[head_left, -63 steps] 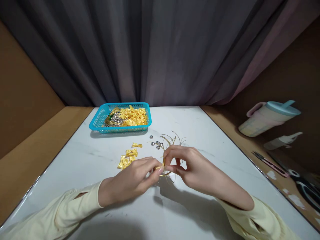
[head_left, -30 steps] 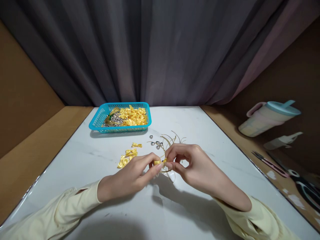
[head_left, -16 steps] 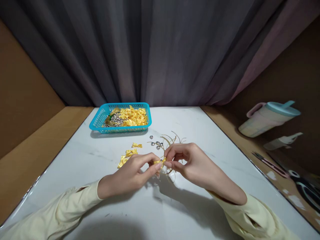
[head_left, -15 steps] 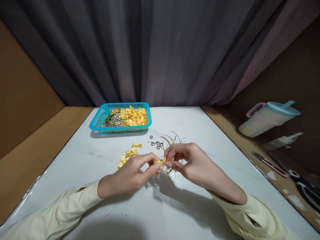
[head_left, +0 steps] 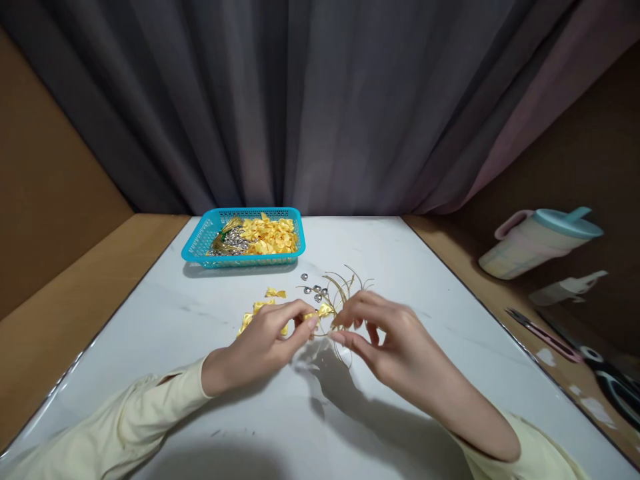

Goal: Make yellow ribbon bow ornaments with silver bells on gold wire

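Note:
My left hand (head_left: 273,340) pinches a small yellow ribbon bow (head_left: 311,320) between thumb and forefinger. A glint of silver shows by the bow, partly hidden by the fingertips. My right hand (head_left: 385,333) is just to the right, its thumb and forefinger closed on a thin gold cord (head_left: 323,335) that curves out from under the bow. Behind the right fingers spreads a loose bunch of gold cords (head_left: 345,283). Several silver heart-shaped beads (head_left: 317,290) lie beyond the hands. More yellow bows (head_left: 276,293) rest past the left hand, some partly covered by it.
A blue plastic basket (head_left: 193,252) at the back left holds yellow bows, silver beads and gold cords. On the brown ledge at right are a lidded tumbler (head_left: 535,243), a small bottle (head_left: 563,290), pink-handled snips (head_left: 545,337) and black-handled scissors (head_left: 620,393).
My right hand has drawn slightly away from the bow, to the right and down, and a cord now shows between the hands. My left hand keeps its pinch on the bow.

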`<state>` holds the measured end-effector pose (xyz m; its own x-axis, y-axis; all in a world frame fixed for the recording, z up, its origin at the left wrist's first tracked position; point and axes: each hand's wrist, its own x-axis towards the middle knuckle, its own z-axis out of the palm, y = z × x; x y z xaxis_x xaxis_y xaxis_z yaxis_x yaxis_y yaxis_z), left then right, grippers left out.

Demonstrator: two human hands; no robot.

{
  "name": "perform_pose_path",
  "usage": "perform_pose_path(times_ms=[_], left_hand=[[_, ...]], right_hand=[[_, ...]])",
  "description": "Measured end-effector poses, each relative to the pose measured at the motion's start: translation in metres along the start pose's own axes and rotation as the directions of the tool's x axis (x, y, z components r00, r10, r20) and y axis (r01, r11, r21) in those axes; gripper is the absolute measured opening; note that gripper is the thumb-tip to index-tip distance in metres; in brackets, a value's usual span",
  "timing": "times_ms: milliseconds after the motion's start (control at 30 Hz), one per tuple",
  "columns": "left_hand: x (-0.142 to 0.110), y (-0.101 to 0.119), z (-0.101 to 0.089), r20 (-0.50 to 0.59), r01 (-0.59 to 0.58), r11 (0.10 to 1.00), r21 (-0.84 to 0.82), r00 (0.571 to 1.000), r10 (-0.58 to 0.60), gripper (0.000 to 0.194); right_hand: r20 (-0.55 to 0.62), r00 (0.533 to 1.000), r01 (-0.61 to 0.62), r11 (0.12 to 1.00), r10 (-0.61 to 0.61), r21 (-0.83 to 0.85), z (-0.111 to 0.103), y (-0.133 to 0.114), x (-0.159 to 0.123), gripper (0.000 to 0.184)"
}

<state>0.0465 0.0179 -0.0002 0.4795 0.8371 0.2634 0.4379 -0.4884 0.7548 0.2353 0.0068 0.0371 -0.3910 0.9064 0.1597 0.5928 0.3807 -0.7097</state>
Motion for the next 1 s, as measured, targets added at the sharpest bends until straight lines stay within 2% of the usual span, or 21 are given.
perform_pose_path(times_ms=[100, 167, 267, 333, 400, 433, 467, 533, 600, 633, 667, 700, 767, 800, 833, 867, 900, 933, 1000], left_hand=[[-0.002, -0.002, 0.002, -0.007, -0.05, 0.998, 0.025, 0.999, 0.05, 0.015], [-0.003, -0.003, 0.003, -0.01, -0.109, 0.993, 0.053, 0.994, 0.109, 0.014], [-0.003, -0.006, 0.002, -0.022, -0.191, 0.973, 0.131, 0.981, 0.195, 0.015], [-0.004, -0.007, 0.001, -0.021, -0.221, 0.956, 0.194, 0.973, 0.23, 0.017], [-0.004, -0.008, 0.0, -0.008, -0.244, 0.94, 0.24, 0.967, 0.253, 0.018], [-0.004, -0.008, 0.0, 0.002, -0.252, 0.934, 0.255, 0.966, 0.26, 0.018], [-0.004, -0.009, 0.0, 0.011, -0.258, 0.929, 0.266, 0.964, 0.265, 0.018], [-0.005, -0.011, -0.001, 0.018, -0.267, 0.918, 0.292, 0.962, 0.273, 0.018], [-0.004, -0.014, -0.003, 0.014, -0.272, 0.901, 0.337, 0.959, 0.284, 0.019], [-0.004, -0.016, -0.004, 0.01, -0.272, 0.892, 0.361, 0.958, 0.288, 0.02], [-0.003, -0.018, -0.005, 0.007, -0.268, 0.884, 0.383, 0.958, 0.288, 0.02], [-0.003, -0.019, -0.006, 0.006, -0.259, 0.881, 0.396, 0.96, 0.279, 0.02], [-0.002, -0.02, -0.008, 0.005, -0.229, 0.887, 0.402, 0.969, 0.248, 0.021], [-0.002, -0.021, -0.008, 0.007, -0.213, 0.892, 0.398, 0.973, 0.23, 0.021], [-0.003, -0.02, -0.008, 0.014, -0.201, 0.898, 0.391, 0.977, 0.212, 0.022], [-0.003, -0.02, -0.008, 0.024, -0.192, 0.903, 0.384, 0.98, 0.199, 0.022], [-0.003, -0.019, -0.007, 0.036, -0.188, 0.906, 0.378, 0.981, 0.188, 0.023], [-0.004, -0.018, -0.006, 0.051, -0.186, 0.909, 0.372, 0.982, 0.18, 0.023], [-0.005, -0.016, -0.005, 0.087, -0.182, 0.916, 0.357, 0.983, 0.162, 0.023]], right_hand=[[0.094, 0.99, -0.112, 0.986, 0.101, 0.121, 0.009, 0.003, 0.0, 0.01], [0.145, 0.972, -0.216, 0.946, 0.185, 0.242, 0.014, 0.008, 0.005, 0.01], [0.274, 0.918, -0.385, 0.805, 0.286, 0.451, 0.014, 0.016, 0.013, 0.012], [0.5, 0.825, -0.54, 0.627, 0.263, 0.561, 0.011, 0.023, 0.018, 0.017], [0.712, 0.691, -0.679, 0.451, 0.126, 0.579, 0.008, 0.028, 0.02, 0.022], [0.772, 0.634, -0.72, 0.405, 0.051, 0.564, 0.007, 0.03, 0.021, 0.024], [0.801, 0.599, -0.734, 0.395, -0.008, 0.553, 0.005, 0.031, 0.021, 0.026], [0.819, 0.57, -0.712, 0.458, -0.064, 0.531, -0.001, 0.031, 0.02, 0.032], [0.831, 0.555, -0.664, 0.583, -0.036, 0.469, -0.012, 0.027, 0.018, 0.037], [0.819, 0.573, -0.63, 0.651, 0.021, 0.424, -0.02, 0.024, 0.016, 0.038], [0.781, 0.616, -0.59, 0.718, 0.103, 0.37, -0.029, 0.02, 0.015, 0.038], [0.683, 0.704, -0.536, 0.777, 0.197, 0.329, -0.037, 0.015, 0.012, 0.038], [0.364, 0.889, -0.383, 0.887, 0.277, 0.259, -0.051, 0.006, 0.007, 0.036], [0.172, 0.948, -0.303, 0.926, 0.269, 0.223, -0.055, 0.001, 0.004, 0.034], [-0.023, 0.971, -0.23, 0.954, 0.239, 0.193, -0.057, -0.003, 0.002, 0.031], [-0.202, 0.96, -0.163, 0.972, 0.196, 0.169, -0.056, -0.006, 0.0, 0.027], [-0.355, 0.923, -0.101, 0.982, 0.151, 0.157, -0.053, -0.009, -0.002, 0.023], [-0.477, 0.872, -0.04, 0.986, 0.113, 0.16, -0.049, -0.011, -0.002, 0.019], [-0.635, 0.769, 0.089, 0.972, 0.071, 0.216, -0.041, -0.012, -0.001, 0.017]])
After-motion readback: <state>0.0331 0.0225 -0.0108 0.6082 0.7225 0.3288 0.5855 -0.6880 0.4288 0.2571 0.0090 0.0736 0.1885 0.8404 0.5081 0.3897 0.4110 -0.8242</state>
